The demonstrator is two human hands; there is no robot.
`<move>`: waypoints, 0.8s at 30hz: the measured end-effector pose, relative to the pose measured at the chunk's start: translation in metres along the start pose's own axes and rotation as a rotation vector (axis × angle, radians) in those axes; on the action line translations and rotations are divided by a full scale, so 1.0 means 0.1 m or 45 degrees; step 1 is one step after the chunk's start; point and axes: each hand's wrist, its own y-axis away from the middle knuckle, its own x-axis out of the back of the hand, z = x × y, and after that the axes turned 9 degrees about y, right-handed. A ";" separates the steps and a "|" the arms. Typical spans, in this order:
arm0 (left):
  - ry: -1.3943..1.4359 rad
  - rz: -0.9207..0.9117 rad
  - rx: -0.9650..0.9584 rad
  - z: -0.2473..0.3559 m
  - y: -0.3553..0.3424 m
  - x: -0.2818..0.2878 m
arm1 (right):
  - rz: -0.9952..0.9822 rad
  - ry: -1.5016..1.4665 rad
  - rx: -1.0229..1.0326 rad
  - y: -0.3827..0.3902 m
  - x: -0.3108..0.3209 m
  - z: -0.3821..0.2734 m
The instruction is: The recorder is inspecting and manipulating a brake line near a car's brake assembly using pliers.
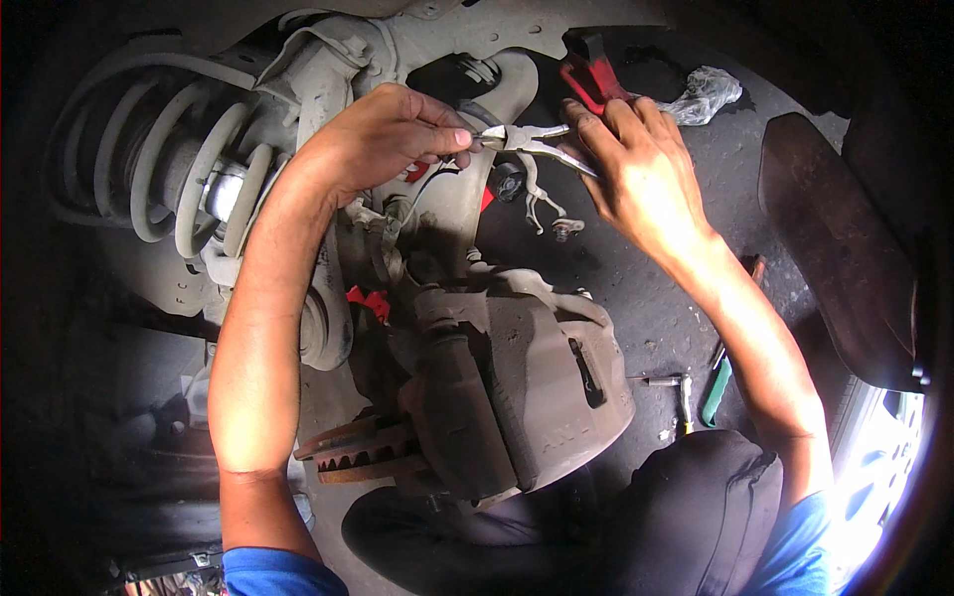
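My right hand (pixel 644 179) is closed around the handles of metal pliers (pixel 527 138), whose jaws point left. At the jaw tips, my left hand (pixel 383 144) pinches something small that I cannot make out, mostly hidden by thumb and fingers. Both hands are above the suspension arm of a vehicle. Below them sits a dusty brake caliper (pixel 552 387) over a rusty-edged brake disc (pixel 368 464). Left of my left forearm, a grey coil spring (pixel 204 179) surrounds a shock absorber. A thin pale bracket-like part (pixel 537 199) hangs below the pliers.
Beyond my right hand are a red stand (pixel 594 77) and crumpled clear plastic (pixel 708 94). On the dark floor lie a green-handled tool (pixel 715 392) and a small metal wrench (pixel 686 395). A dark curved panel (pixel 830 238) and a bright wheel (pixel 879 477) are at the right.
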 end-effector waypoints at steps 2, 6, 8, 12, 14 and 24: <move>0.009 -0.013 -0.003 0.02 0.00 -0.01 | -0.002 -0.017 -0.005 0.01 -0.02 0.01; -0.035 0.013 0.006 0.04 0.01 -0.01 | 0.004 -0.021 -0.026 0.02 -0.03 0.01; -0.026 0.013 0.001 0.02 0.00 -0.01 | -0.004 -0.008 -0.033 0.01 -0.03 0.00; 0.002 0.007 -0.003 0.02 0.01 -0.02 | -0.002 0.009 -0.030 0.00 -0.02 -0.03; 0.007 0.013 -0.004 0.02 0.01 -0.02 | -0.011 0.010 -0.018 0.00 -0.01 -0.03; -0.036 -0.011 -0.018 0.05 0.02 -0.01 | 0.022 -0.021 0.005 -0.03 -0.03 -0.01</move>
